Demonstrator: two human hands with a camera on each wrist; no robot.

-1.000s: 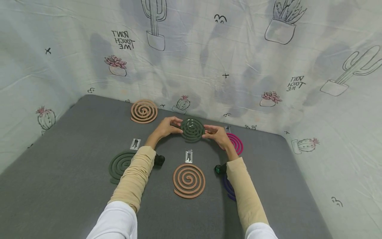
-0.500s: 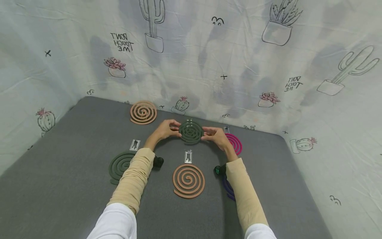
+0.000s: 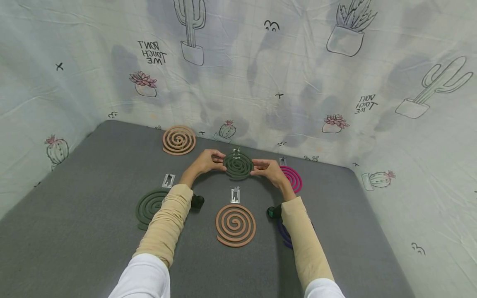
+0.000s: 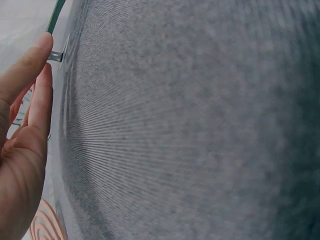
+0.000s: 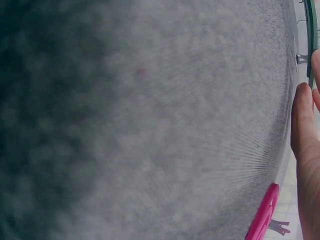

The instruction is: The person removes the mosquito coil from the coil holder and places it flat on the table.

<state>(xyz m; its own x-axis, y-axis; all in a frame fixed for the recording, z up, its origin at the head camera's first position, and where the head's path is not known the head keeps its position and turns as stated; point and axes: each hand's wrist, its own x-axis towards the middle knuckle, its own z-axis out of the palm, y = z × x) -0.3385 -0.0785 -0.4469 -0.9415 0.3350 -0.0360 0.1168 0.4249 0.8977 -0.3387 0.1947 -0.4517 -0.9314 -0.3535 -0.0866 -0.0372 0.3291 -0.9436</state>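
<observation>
Between both hands is a dark green mosquito coil (image 3: pixel 238 166), raised above the table at its far side. Its left edge is pinched between the thumb and fingers of my left hand (image 3: pixel 206 162). My right hand (image 3: pixel 271 171) pinches the opposite edge. A small metal coil stand (image 4: pixel 55 56) rises from the table close to the coil in the left wrist view; the right wrist view also shows this stand (image 5: pixel 301 59) beside the coil's rim. Whether coil and stand touch, I cannot tell. Behind my right wrist, a pink coil (image 3: pixel 295 180) is partly hidden.
A tan coil (image 3: pixel 179 140) sits at the back left, a second tan coil (image 3: pixel 235 231) in front. Another green coil (image 3: pixel 147 207) and a purple coil (image 3: pixel 285 236) are partly covered by my forearms. Flat metal stands (image 3: pixel 168 180) lie on the grey table. Printed cloth (image 3: pixel 238 82) hangs behind.
The green coil has shifted slightly nearer and its tilt has changed a little, with both hands still gripping it. Over the last half second almost nothing has moved.
</observation>
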